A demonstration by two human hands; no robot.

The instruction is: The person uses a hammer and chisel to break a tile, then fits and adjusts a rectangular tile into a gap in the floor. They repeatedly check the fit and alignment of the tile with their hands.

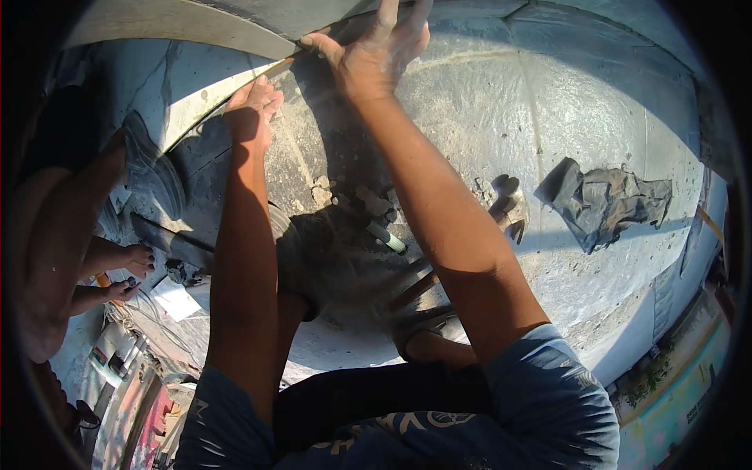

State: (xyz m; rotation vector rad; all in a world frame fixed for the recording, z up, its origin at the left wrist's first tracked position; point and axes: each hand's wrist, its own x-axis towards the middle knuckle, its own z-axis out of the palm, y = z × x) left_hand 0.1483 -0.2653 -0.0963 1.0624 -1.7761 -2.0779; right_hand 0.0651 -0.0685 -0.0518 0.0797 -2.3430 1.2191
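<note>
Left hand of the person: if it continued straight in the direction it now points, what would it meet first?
Most likely the long, pale, sunlit flat strip, whose far end lies right ahead of the left hand. Depth is unclear in this single view, so they may be touching.

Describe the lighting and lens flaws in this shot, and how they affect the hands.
Head view: hard sunlight washes out part of the grey floor; head view: deep shade swallows detail below centre; head view: a shadow crosses the left hand, while the right hand has fingers cut off at the top edge; head view: straight edges bow toward a black rim.
</note>
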